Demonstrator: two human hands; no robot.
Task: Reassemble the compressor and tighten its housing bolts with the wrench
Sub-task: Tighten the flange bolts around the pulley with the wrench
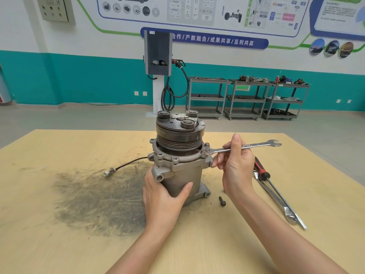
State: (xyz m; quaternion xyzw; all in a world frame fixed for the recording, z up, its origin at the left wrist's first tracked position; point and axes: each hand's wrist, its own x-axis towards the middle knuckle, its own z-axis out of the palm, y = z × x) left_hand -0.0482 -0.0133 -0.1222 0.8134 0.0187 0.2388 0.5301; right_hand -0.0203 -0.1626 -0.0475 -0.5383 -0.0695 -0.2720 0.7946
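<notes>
The grey compressor (178,155) stands upright in the middle of the wooden table (59,224), its pulley and clutch on top. My left hand (164,196) wraps around the lower housing. My right hand (237,163) grips the shaft of a silver open-end wrench (256,144). The wrench lies level, and its near jaw sits on a housing bolt (206,147) at the right side of the flange. One loose black bolt (222,201) lies on the table by the compressor's right foot.
A red-handled screwdriver (261,169) and a second wrench (280,202) lie to the right. The compressor's black wire with a white plug (109,172) trails left over a dark grease stain (98,200). Grey shelf carts (246,97) and a charging post (158,54) stand by the far wall.
</notes>
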